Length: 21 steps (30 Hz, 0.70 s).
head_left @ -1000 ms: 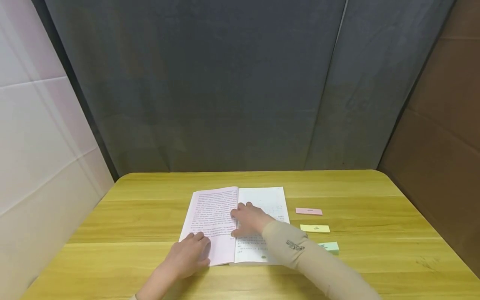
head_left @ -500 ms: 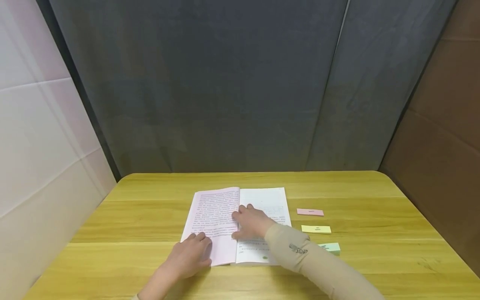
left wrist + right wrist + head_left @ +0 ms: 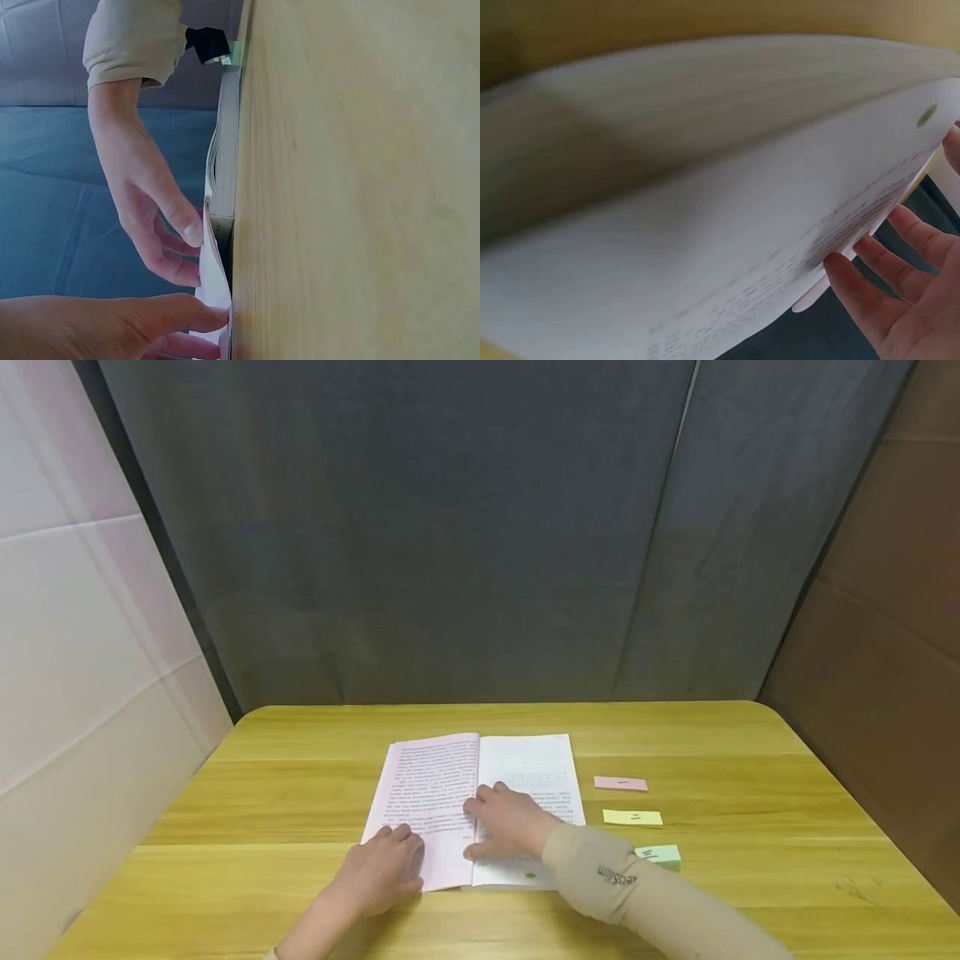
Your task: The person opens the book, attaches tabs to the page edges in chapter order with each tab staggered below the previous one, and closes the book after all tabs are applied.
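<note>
On a yellow-brown wooden table [image 3: 255, 810], a book [image 3: 442, 814] lies open at the middle of the scene, its left page pinkish, its right page white, both printed with small text. The left hand [image 3: 381, 868] rests palm down on the near left corner of the pinkish page, fingers loosely bent and pinching nothing; the left wrist view shows its thumb against the paper. The right hand [image 3: 510, 821] lies over the white page, relaxed, thumb set apart from the fingers, tips at the central fold; it grips nothing either. The stack under the white page looks thick, so both hands are probably placed to keep the book from springing shut and to flatten the fold.

To the right of the book, three pieces form a rough column: a pink strip [image 3: 620, 784] farthest, a yellow strip [image 3: 632, 817] between, and a thicker green block [image 3: 663, 857] nearest. Each bears dark strokes. They sit apart, perhaps so each can be taken singly.

Wide margins of wood run left of the book and right of the column, while a narrower band reaches the far edge. The right sleeve [image 3: 697, 914] passes just beside the green block, leaving little sideways room there; whether they touch, I cannot tell.
</note>
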Available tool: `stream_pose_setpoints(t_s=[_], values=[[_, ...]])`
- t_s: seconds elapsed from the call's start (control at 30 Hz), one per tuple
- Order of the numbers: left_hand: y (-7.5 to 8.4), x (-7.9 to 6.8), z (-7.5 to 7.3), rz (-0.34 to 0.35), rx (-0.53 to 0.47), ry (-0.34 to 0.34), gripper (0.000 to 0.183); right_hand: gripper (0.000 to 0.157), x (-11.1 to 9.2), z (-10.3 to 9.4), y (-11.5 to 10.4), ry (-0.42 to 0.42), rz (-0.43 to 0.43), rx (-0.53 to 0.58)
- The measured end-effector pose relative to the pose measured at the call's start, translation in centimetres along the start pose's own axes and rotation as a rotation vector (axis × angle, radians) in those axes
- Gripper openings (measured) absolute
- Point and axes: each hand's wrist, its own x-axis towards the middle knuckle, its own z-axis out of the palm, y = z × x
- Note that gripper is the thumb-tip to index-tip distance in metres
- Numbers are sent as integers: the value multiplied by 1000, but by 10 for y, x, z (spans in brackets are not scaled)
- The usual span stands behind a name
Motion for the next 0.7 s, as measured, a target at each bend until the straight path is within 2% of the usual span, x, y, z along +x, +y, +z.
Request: stream_pose_setpoints(t_s=[0.33, 0.7], values=[[-1, 1, 1, 9, 0, 20, 32, 53, 0, -1, -1, 10, 6, -7], [0, 0, 0, -2, -6, 11, 31, 54, -5, 3, -4, 16, -17, -12]])
